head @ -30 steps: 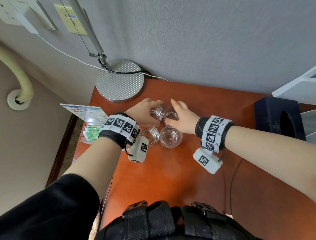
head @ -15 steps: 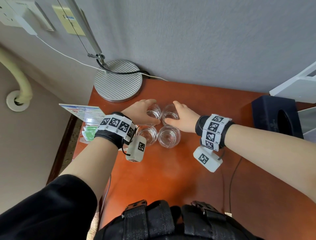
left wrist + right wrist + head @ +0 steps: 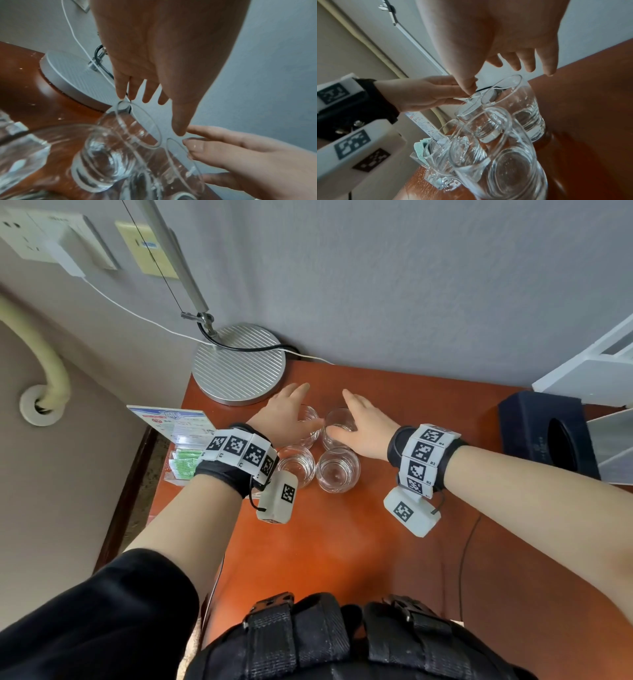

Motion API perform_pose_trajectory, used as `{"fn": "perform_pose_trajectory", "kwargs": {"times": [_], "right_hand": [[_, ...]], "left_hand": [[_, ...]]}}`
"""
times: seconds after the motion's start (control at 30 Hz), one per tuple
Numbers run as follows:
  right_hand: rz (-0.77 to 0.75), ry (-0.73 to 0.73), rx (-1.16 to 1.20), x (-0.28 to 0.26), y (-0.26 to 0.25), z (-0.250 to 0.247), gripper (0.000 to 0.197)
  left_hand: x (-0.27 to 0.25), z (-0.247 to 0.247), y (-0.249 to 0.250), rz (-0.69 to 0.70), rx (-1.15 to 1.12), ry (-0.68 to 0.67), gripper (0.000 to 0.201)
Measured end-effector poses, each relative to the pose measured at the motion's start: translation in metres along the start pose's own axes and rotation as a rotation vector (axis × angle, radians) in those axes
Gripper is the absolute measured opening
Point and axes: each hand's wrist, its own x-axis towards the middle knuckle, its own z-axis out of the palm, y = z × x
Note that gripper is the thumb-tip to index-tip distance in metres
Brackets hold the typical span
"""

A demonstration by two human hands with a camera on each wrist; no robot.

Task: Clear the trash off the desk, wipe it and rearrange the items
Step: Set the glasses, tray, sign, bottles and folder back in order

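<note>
Four clear glasses (image 3: 337, 470) stand upright in a tight square near the middle of the frame, on your reddish-brown desk (image 3: 308, 553). Your left hand (image 3: 286, 419) and right hand (image 3: 363, 428) hover over the two farther glasses with fingers spread and straight, gripping nothing. A round silver lamp base (image 3: 238, 364) sits just above and left of them, a dark box (image 3: 544, 433) at the right edge.

The desk (image 3: 308, 542) was a glossy reddish brown. At its 11 o'clock corner the lamp base (image 3: 238, 364) was silver with fine parallel ridges. Four glasses (image 3: 337, 470) at 12 o'clock were clear. A dark navy box (image 3: 527, 426) sat at 2 o'clock, green packets (image 3: 185, 463) at 9 o'clock.
</note>
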Motion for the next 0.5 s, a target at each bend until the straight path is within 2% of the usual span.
{"fn": "perform_pose_trajectory", "kwargs": {"times": [0.1,0.23,0.5], "right_hand": [[-0.055,0.079,-0.005,-0.013,-0.001,-0.003,0.076],[-0.097,0.126,-0.023,-0.042,0.005,-0.001,0.067],[-0.082,0.106,-0.084,-0.105,0.028,0.01,0.058]], "left_hand": [[-0.009,-0.008,0.011,0.077,0.016,0.074,0.07],[-0.03,-0.014,0.024,0.14,0.104,0.084,0.058],[-0.076,0.009,0.051,0.177,0.16,-0.036,0.044]]}}
